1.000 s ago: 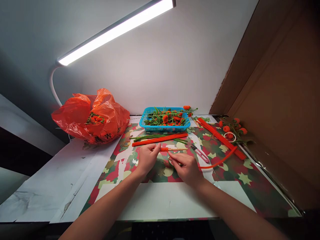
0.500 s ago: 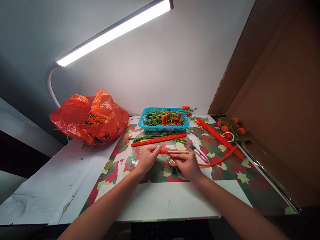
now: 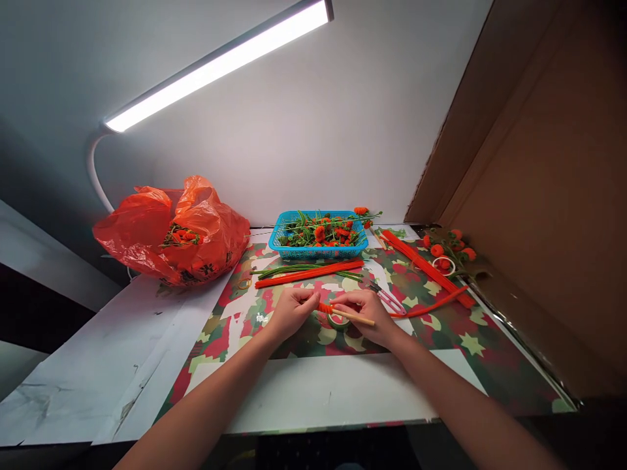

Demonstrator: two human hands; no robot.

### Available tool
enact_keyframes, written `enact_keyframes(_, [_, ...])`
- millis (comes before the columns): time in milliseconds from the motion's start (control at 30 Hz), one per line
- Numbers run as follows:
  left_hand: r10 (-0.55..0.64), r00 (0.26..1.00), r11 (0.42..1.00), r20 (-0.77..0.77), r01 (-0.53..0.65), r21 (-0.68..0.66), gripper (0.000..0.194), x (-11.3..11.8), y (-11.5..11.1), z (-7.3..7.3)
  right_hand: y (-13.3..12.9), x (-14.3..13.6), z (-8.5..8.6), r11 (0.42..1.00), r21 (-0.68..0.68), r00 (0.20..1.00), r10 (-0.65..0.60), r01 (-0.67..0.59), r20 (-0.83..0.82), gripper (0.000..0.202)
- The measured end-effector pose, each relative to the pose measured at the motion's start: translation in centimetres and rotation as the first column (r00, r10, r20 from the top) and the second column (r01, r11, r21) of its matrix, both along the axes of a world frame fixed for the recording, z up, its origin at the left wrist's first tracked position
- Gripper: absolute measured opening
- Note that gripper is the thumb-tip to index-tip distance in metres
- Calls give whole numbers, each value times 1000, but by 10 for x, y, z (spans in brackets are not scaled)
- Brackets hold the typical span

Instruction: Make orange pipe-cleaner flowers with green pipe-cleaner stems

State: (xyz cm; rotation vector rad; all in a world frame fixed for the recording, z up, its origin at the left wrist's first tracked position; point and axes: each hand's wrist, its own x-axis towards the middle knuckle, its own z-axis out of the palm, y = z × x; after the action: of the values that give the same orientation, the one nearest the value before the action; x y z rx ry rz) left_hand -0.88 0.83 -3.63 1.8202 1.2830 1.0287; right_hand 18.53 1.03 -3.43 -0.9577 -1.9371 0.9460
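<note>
An orange fuzzy strip (image 3: 325, 307) is wound round one end of a thin wooden stick (image 3: 353, 317) between my two hands. My left hand (image 3: 294, 312) pinches the wound end. Fingers of my right hand (image 3: 365, 312) close on the strip beside the stick, whose bare end points right and slightly down. From my right hand the strip's tail (image 3: 431, 307) runs out to the right. Below the stick lies a roll of green tape (image 3: 337, 321), partly hidden. Pink-handled snips (image 3: 389, 299) rest just behind my right hand.
Behind my hands, orange strips (image 3: 308, 273) lie with green stems before a blue basket (image 3: 318, 252) of orange flowers. A red plastic bag (image 3: 215, 241) stands left. More strips (image 3: 426, 266), a white ring (image 3: 453, 262) and flowers (image 3: 437, 250) are at right, beside cardboard (image 3: 533, 196).
The stick has tilted, its free end now lower and in front of my right hand. My right hand has moved left, closer to my left hand. The view has shifted slightly.
</note>
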Motion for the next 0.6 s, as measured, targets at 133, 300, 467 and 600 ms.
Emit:
enact_keyframes(133, [-23, 1000, 1000, -19, 23, -9, 43, 0, -1, 0, 1, 4, 2, 985, -10, 982, 173, -173, 76, 23])
enact_keyframes(300, [-27, 1000, 1000, -3, 27, 12, 44, 0, -1, 0, -1, 4, 8, 980, 97, 983, 165, -172, 77, 24])
enact_keyframes(467, [-85, 995, 996, -49, 83, -43, 43, -2, -1, -1, 0, 6, 8, 964, -141, 969, 237, -226, 63, 18])
enact_keyframes(600, [-144, 980, 989, -140, 140, -42, 39, -4, -3, -3, 0, 8, 9, 967, -139, 968, 230, -216, 97, 15])
